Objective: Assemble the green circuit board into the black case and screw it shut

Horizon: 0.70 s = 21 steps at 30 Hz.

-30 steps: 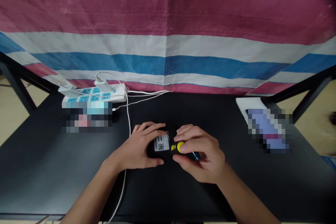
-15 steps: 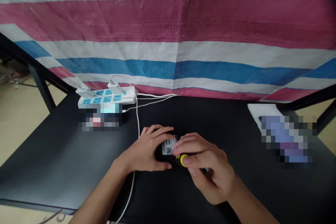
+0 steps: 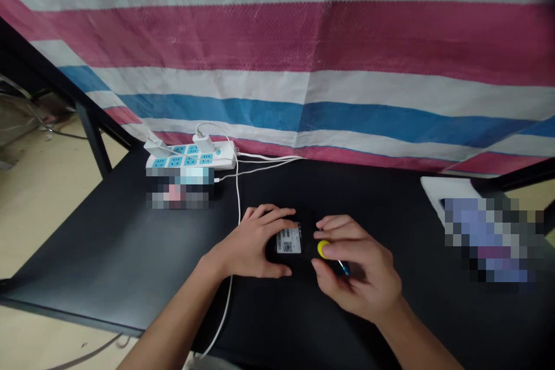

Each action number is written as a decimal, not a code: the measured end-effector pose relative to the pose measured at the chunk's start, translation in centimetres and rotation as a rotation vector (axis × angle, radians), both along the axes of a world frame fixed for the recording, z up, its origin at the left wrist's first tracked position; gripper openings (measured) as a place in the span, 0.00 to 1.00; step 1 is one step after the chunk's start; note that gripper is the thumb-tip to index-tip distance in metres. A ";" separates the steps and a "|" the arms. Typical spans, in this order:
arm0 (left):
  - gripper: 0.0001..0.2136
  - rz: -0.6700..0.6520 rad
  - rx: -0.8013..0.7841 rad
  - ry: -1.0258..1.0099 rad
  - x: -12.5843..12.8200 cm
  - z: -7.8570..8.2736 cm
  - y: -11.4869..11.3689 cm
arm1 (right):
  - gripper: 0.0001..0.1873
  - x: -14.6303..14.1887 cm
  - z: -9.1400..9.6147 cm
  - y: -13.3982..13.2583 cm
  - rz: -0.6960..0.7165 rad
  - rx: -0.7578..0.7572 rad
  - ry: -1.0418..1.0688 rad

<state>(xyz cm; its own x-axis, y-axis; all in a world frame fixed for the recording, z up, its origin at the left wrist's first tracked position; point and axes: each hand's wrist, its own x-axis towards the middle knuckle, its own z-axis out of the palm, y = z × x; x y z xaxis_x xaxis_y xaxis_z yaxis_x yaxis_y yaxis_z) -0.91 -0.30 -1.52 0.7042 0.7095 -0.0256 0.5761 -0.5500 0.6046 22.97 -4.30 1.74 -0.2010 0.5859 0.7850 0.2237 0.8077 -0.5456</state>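
A flat black device with a white QR-code label (image 3: 289,239) lies on the black table; its dark outline is hard to make out. My left hand (image 3: 255,243) spans its left side, thumb below and fingers over the upper edge, holding it against the tabletop. To the right, my right hand (image 3: 362,266) pinches a small screwdriver with a yellow handle end (image 3: 323,249). Its thin metal shaft with a blue end (image 3: 344,267) shows under the palm, pointing down and right. The screwdriver is apart from the label; most of its handle is hidden by the fingers.
A white power strip (image 3: 225,153) with plugged-in chargers stands at the back left, a blurred-out item in front. A white cable (image 3: 238,196) runs forward beneath my left forearm. White paper (image 3: 451,188) and another blurred-out item lie at the right. Striped sheeting (image 3: 277,115) hangs behind.
My right hand has moved right with the screwdriver, away from the label, and more of the shaft now shows. My left hand stays on the device. The whole view has shifted slightly.
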 end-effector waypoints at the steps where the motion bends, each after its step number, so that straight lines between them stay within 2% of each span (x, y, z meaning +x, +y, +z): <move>1: 0.40 -0.001 -0.004 0.004 0.0 0.1 0.0 | 0.24 0.0 0.1 0.0 -0.015 -0.037 -0.007; 3: 0.39 -0.001 -0.005 0.007 0.1 0.2 0.0 | 0.25 -0.1 0.2 0.0 -0.030 -0.078 -0.036; 5: 0.38 -0.001 0.000 0.004 0.0 0.2 0.0 | 0.23 0.0 0.3 -0.1 -0.005 -0.046 -0.067; 7: 0.38 0.003 0.004 0.001 -0.1 0.0 -0.1 | 0.22 0.1 0.5 -0.3 0.065 -0.027 -0.068; 10: 0.40 0.003 0.011 0.005 -0.2 -0.3 -0.1 | 0.22 0.2 0.8 -0.5 0.195 -0.083 -0.056; 12: 0.40 -0.001 0.010 0.004 -0.2 -0.5 0.0 | 0.23 0.1 1.0 -0.5 0.228 -0.088 -0.037; 21: 0.38 -0.015 0.022 0.005 -0.1 -0.2 0.1 | 0.18 -0.1 -0.4 0.3 0.035 0.069 0.076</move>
<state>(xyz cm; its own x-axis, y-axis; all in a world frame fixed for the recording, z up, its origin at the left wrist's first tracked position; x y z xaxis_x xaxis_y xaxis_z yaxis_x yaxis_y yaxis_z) -1.01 -0.19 -1.76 0.7144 0.6996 -0.0137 0.5711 -0.5717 0.5891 22.83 -3.97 1.38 -0.1586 0.5237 0.8370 0.1548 0.8505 -0.5028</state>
